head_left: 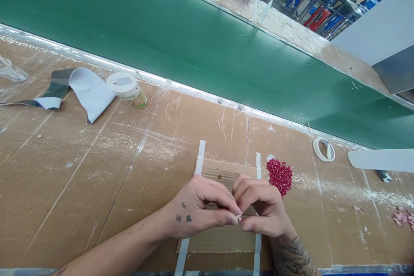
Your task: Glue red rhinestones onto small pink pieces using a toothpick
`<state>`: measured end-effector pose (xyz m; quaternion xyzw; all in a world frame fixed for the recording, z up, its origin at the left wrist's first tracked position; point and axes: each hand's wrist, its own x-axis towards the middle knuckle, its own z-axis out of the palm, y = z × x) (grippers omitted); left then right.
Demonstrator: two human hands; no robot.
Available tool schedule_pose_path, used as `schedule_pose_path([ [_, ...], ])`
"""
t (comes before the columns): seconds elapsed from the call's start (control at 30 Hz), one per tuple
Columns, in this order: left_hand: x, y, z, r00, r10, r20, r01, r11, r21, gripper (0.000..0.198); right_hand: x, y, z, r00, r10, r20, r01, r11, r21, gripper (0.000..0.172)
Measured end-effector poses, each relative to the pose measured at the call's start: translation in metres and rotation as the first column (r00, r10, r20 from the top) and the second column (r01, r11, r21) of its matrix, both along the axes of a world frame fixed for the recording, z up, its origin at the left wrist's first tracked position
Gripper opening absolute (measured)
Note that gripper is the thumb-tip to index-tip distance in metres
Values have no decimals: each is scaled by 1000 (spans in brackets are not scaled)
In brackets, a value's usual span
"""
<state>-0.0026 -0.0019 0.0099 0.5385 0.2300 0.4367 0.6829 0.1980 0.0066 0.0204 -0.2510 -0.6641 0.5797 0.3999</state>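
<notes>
Left hand point(191, 202): I see thumb and forefinger pinching a tiny pink-red piece point(239, 218) above corrugated cardboard point(223, 241). Right hand point(274, 207): fingertips narrowed around it; contact I cannot tell. Piece too small for me to read long axis or pointing. Red bits point(280, 177), 2 o'clock; tub of sticks point(127, 90), 10 o'clock.

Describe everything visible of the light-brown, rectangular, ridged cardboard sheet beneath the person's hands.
This flat, light-brown corrugated cardboard sheet is roughly rectangular, with crosswise ridges and a small dark spot near its far edge. It lies on the brown worktop; two white tape strips run down its left and right sides, past both ends. The left grip and right grip partly cover it; whether they touch it is unclear.
</notes>
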Motion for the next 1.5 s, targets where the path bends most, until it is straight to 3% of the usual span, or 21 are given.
schedule_pose_path([
  [0.23,0,-1,0,999,12,-41,-11,1000,29,20,2,0,-4,1000,11,2,-10,1000,-14,27],
  [0.43,2,-1,2,994,74,-78,-58,981,184,31,1,-1,-4,1000,-5,27,5,1000,-15,28],
  [0.67,-1,-3,1,981,135,-136,-82,936,342,31,2,1,3,994,20,109,-24,999,40,26],
  [0.87,1,-4,0,992,74,-105,-43,960,275,23,3,2,3,993,14,115,-36,982,187,23],
  [1.13,1,-4,-3,994,53,-91,-28,966,257,22,3,2,-2,993,0,118,-32,962,270,23],
  [1.5,-1,1,-1,992,105,-70,-81,954,289,10,4,3,1,997,-39,68,22,973,231,17],
])
